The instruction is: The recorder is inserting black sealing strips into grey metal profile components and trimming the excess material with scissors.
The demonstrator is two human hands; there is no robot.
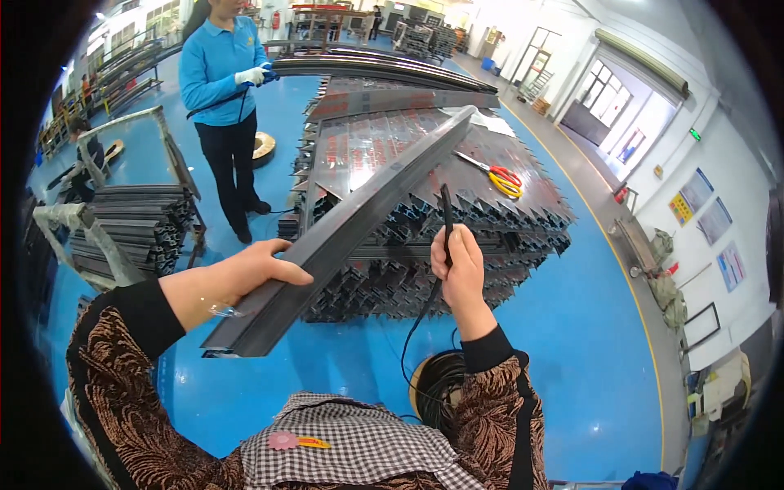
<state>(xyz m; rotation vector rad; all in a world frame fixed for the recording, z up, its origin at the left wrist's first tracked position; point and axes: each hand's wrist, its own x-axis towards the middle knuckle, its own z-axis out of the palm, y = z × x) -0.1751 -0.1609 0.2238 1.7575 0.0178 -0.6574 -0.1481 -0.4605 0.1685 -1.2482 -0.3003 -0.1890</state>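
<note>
Right now my left hand point(245, 273) is clasped over the near end of a long dark metal profile point(359, 224), whose long axis runs diagonally up and away to the right, above the stack of profiles point(457, 237). My right hand point(464, 269) pinches a thin black rubber strip point(446, 214), its tip standing upright just right of the profile's edge, close but apart. The strip trails down to a coil point(437, 384) below. Yellow-and-red scissors point(500, 177) lie farther off on the stack.
</note>
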